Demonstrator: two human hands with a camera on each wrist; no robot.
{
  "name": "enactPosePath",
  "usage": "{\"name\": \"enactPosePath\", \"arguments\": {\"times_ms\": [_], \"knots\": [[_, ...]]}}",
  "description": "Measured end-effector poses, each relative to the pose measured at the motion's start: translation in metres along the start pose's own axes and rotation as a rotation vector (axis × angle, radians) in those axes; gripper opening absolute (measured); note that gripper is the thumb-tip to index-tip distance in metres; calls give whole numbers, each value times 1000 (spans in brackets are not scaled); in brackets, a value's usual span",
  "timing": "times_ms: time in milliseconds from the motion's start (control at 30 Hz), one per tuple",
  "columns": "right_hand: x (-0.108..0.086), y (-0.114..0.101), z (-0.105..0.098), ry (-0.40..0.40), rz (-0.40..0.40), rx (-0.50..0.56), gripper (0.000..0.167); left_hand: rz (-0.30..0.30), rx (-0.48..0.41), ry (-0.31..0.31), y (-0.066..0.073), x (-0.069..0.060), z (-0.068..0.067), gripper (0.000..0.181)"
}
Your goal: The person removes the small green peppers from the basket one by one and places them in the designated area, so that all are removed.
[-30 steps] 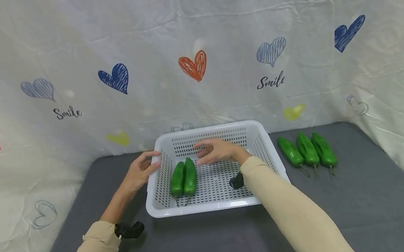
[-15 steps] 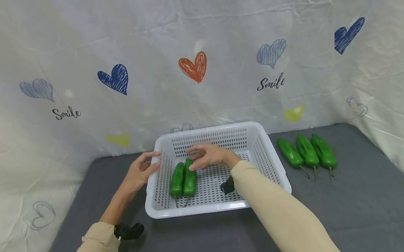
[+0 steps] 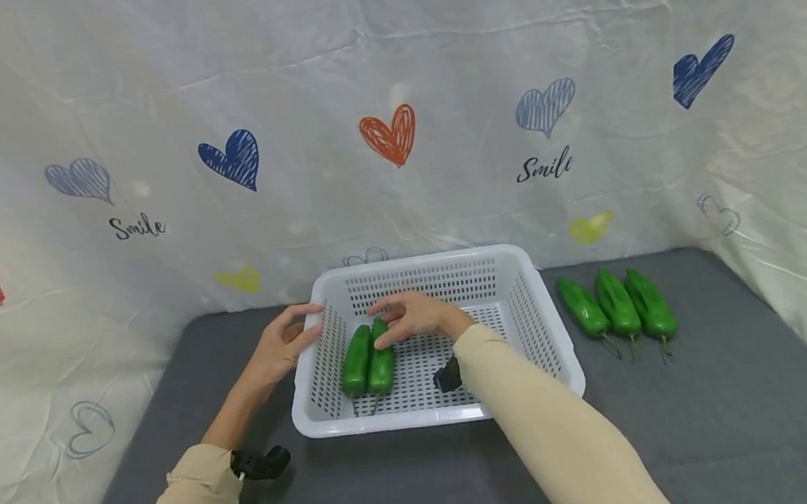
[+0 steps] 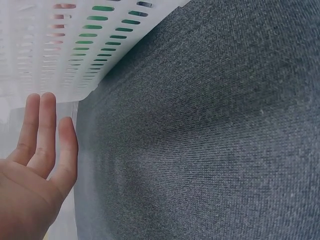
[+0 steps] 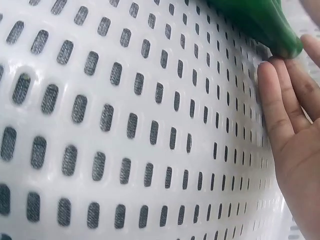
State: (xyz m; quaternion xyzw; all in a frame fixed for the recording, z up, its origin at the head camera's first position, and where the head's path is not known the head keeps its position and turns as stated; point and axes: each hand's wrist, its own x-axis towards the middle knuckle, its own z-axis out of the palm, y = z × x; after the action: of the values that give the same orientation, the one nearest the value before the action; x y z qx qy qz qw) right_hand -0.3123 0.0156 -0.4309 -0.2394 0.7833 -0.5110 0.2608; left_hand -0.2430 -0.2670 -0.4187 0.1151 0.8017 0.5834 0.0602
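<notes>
Two green peppers, a left one (image 3: 356,362) and a right one (image 3: 381,364), lie side by side in a white perforated plastic basket (image 3: 431,417), stems toward me. My right hand (image 3: 415,316) is inside the basket at the far end of the right pepper. In the right wrist view, its fairly straight fingers (image 5: 272,95) reach the tip of a green pepper (image 5: 265,22); no firm grip shows. My left hand (image 3: 282,347) touches the basket's left rim with thumb and index finger. The left wrist view shows its other fingers (image 4: 47,125) extended by the outer wall.
Three more green peppers (image 3: 616,306) lie in a row on the dark grey tablecloth (image 3: 417,486), right of the basket. A white sheet (image 3: 454,44) printed with hearts hangs behind the table, close to the basket's far rim. Black wrist cameras sit on both wrists.
My right hand has moved left and slightly down inside the basket, from beside the right pepper to over its far end. The left hand stays at the rim.
</notes>
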Motion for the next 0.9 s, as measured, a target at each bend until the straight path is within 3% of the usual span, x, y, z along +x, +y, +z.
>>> {"name": "enactPosePath", "arguments": {"times_ms": [300, 367, 600, 900], "knots": [[-1, 5, 0, 93, -14, 4, 50, 8, -18, -5, -1, 2, 1, 45], [-2, 5, 0, 102, -11, 54, 49, 7, -21, -5, -1, 2, 1, 45], [0, 7, -1, 94, 49, 374, 47, 3, -17, -1, -3, 2, 0, 45], [0, 2, -3, 89, -19, 463, 35, 0, -1, 4, -1, 2, 2, 46]]}}
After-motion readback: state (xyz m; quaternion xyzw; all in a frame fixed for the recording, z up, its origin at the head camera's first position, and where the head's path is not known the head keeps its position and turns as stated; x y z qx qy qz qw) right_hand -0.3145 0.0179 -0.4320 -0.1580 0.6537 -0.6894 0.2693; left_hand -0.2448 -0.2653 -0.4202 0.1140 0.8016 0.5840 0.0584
